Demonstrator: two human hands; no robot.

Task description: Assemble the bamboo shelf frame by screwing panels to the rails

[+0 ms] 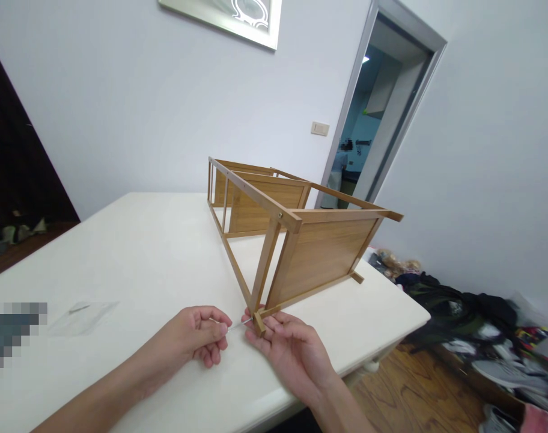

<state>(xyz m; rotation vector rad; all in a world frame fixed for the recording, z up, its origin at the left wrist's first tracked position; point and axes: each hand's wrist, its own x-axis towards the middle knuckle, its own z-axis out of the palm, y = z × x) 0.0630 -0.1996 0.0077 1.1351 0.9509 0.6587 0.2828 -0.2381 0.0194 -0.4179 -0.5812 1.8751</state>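
A bamboo shelf rack (296, 240) lies on its side on the white table (134, 252). My right hand (292, 349) cups the near foot of the rack's leg (258, 322), fingers curled round it. My left hand (197, 337) is closed in a pinch on a thin metal tool (238, 325), whose tip points at that foot. The two hands sit close together near the table's front edge.
A clear plastic bag (82, 316) lies on the table to the left. A heap of clothes and shoes (476, 331) covers the wooden floor at right. An open doorway (373, 138) stands behind the rack. The table's right corner (420, 313) is near.
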